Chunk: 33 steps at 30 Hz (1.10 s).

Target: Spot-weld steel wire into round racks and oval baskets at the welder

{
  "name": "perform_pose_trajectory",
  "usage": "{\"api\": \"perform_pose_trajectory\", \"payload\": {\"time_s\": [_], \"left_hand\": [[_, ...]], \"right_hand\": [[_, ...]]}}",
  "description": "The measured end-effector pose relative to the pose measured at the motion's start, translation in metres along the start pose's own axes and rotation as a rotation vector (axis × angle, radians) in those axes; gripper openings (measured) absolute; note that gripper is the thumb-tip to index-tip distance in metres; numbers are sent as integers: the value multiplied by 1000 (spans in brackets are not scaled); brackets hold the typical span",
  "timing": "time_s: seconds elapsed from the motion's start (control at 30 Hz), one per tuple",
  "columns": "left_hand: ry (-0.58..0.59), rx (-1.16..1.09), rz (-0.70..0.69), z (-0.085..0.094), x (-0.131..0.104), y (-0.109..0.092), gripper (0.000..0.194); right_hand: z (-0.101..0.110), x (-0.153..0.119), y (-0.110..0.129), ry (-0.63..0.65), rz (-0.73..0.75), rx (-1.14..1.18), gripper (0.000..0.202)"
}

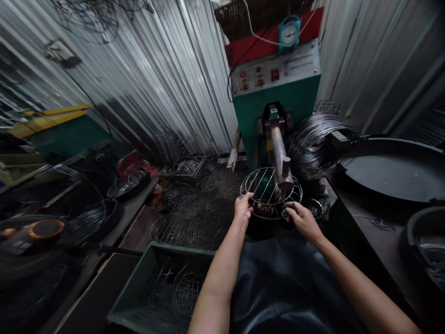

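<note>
Between my hands is a round wire rack with crossbars, set under the metal arm of a green spot welding machine. My left hand pinches the rack's rim on its left side. My right hand is closed at the near right edge of the rim, close to the tip of the machine's arm. Whether the right fingers also hold a small separate piece is too dark to tell.
A coil of wire stands right of the machine, beside a large black pan. Several wire racks lie on the floor at left. A green crate with wire pieces stands near my left arm. A teal clock-like dial sits on the machine.
</note>
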<state>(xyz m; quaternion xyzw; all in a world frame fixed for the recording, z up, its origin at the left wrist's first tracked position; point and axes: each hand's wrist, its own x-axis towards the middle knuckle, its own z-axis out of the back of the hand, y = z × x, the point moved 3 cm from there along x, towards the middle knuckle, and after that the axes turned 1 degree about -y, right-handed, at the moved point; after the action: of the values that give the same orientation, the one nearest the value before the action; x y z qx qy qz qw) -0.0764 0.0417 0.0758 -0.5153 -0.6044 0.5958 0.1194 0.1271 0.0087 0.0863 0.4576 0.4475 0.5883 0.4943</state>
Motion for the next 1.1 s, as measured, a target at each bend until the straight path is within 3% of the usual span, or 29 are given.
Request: {"api": "perform_pose_trajectory", "payload": {"time_s": [0.2,0.37,0.57,0.77,0.9,1.03,1.1], "left_hand": [[-41,20,64,-1,2,3,33],[-75,-2,78,1,-2,7,34],[-106,-22,59,3,-8,8,35],[-126,-7,78,1,-13,13,37],[-69,36,138,13,-17,17,36],[-24,217,257,29,-3,1,42],[25,313,250,28,10,-12,37]], "right_hand": [[-1,4,-5,-1,-19,11,25],[-4,-2,-8,-6,-98,148,30],[17,-22,-19,-195,-110,240,43],[44,-57,-65,-223,-153,70,42],[55,-95,-110,-142,-321,-38,38],[58,-119,-129,-83,-360,-63,42],[56,-121,-131,-85,-355,-67,41]]}}
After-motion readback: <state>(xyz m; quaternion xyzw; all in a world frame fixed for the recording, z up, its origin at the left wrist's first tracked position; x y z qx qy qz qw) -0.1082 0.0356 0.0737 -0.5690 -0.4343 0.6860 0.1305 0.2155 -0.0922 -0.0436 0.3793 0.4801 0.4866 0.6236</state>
